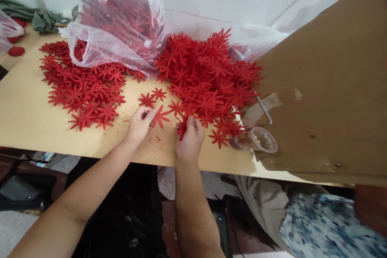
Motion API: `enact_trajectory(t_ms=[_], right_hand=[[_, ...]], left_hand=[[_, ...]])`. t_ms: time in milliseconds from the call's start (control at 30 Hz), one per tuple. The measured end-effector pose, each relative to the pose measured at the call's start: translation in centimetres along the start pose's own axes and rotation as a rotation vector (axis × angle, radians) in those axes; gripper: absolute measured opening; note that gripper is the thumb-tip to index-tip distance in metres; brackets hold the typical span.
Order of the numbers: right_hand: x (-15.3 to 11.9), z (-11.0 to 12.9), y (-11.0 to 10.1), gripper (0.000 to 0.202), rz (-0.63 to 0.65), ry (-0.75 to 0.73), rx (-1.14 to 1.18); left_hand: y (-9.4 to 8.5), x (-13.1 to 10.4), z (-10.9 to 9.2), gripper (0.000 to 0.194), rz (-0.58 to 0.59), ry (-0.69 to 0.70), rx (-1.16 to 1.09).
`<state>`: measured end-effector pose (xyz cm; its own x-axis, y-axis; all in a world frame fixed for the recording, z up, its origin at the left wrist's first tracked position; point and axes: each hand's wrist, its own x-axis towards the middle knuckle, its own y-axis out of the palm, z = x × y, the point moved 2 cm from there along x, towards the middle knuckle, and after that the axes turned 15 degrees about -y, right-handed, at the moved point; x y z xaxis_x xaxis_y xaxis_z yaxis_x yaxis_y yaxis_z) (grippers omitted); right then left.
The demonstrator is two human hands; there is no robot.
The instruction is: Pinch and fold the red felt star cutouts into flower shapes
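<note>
My left hand [141, 123] pinches one petal of a red flower-shaped cutout [160, 117] between thumb and fingers, just above the table. To its right, my right hand [190, 133] is closed round a red flower cutout [182, 127], which is bunched up and partly hidden by the fingers. Two loose red cutouts [147, 100] lie beyond the left hand. A tall heap of red flower cutouts [202, 68] rises behind my right hand. Another spread pile of flower cutouts [87, 84] lies to the left.
A clear plastic bag [121, 20] full of red pieces stands against the tiled wall. At right, a clear plastic cup [260, 140] lies on its side by a brown upright board [326, 88]. Another person's patterned clothing [326, 221] shows at lower right. Red crumbs dot the table [36, 109].
</note>
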<state>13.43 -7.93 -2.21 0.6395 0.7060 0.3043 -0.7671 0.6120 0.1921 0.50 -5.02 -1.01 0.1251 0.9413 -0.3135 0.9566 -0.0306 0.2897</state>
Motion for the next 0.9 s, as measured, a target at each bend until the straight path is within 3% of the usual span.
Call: enact_trajectory(t_ms=[200,567,667,767,900], right_hand=[[0.2,0.2,0.3,0.035,0.005,0.221,0.21],[0.3,-0.1,0.6,0.033,-0.011,0.248,0.283],[0.5,-0.5,0.8,0.031,-0.001,0.178,0.27],[0.7,-0.8,0.8,0.028,0.011,0.108,0.219],[0.7,-0.8,0.6,0.028,0.01,0.072,0.188]], left_hand=[[0.2,-0.2,0.0,0.009,0.013,-0.004,0.07],[0.1,0.0,-1.1,0.016,0.007,-0.096,0.062],[1.5,0.6,-2.6,0.015,0.034,-0.088,0.157],[3.9,1.6,-3.7,0.016,0.113,0.08,0.396],[6.5,3.7,-3.3,0.006,0.225,0.147,0.735]])
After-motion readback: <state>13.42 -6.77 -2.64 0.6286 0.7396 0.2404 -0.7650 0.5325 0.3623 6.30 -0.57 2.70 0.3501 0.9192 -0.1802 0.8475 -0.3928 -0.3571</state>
